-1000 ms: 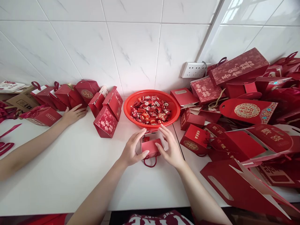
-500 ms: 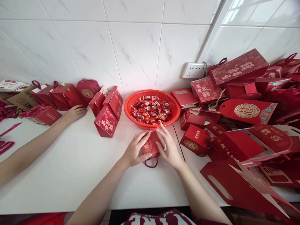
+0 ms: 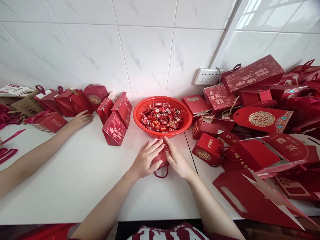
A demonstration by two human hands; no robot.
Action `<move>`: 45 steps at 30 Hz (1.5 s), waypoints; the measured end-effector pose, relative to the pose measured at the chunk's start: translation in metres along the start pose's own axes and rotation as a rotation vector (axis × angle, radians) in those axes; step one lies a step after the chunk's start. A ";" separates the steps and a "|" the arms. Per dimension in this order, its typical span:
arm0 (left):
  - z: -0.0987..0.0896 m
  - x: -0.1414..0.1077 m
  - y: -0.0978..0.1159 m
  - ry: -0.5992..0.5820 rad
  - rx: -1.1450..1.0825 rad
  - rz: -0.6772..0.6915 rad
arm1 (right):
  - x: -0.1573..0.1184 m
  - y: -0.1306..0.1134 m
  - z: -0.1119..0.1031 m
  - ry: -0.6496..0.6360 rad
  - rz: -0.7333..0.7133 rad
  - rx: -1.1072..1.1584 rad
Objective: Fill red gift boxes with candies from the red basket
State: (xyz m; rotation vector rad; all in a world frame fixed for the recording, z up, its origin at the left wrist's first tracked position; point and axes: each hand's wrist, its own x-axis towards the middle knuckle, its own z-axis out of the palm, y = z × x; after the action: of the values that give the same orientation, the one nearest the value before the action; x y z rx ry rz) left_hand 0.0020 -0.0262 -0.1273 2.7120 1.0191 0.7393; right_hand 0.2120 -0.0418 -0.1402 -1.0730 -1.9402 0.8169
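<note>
In the head view, a small red cardboard box with gold print [image 3: 160, 156] sits on the white bench [image 3: 75, 186] at the centre of the frame. The left hand [image 3: 146, 159] lies over its left side and top, the right hand [image 3: 177, 160] against its right; the fingers of both are extended, not closed into a grip. A dark red cord loop [image 3: 161, 176] hangs nearest the wearer. Just above stands a red oval plastic basket [image 3: 135, 115] of wrapped sweets [image 3: 161, 117] (mostly red ones). At left, a co-worker's hand [image 3: 80, 121] rests on the bench.
</note>
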 end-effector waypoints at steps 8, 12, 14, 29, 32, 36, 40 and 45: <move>0.005 0.004 0.003 0.075 0.041 0.081 | 0.005 0.002 -0.009 -0.020 -0.021 0.117; 0.003 -0.002 0.016 0.065 0.082 0.030 | 0.005 0.007 -0.012 -0.044 -0.088 0.169; -0.002 -0.010 0.023 0.030 0.123 0.000 | 0.003 0.003 -0.008 -0.048 -0.110 0.152; -0.053 -0.141 0.016 0.361 0.535 -0.576 | -0.001 0.006 0.003 0.333 -0.066 0.074; -0.073 -0.165 -0.001 0.405 0.598 -0.729 | -0.004 0.000 0.006 0.300 -0.089 0.051; -0.103 -0.179 -0.042 0.351 0.605 -0.899 | -0.007 -0.007 0.009 0.285 -0.096 0.026; -0.131 -0.171 -0.109 0.234 0.533 -0.965 | -0.008 -0.006 0.010 0.312 -0.079 0.023; -0.153 -0.127 -0.203 0.140 0.438 -1.031 | -0.007 0.000 0.013 0.303 -0.059 0.012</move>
State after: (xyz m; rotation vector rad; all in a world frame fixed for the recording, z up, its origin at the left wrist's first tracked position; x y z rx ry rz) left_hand -0.2736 0.0401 -0.1068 1.9083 2.5086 0.5138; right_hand 0.2032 -0.0505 -0.1491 -1.0602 -1.7012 0.5944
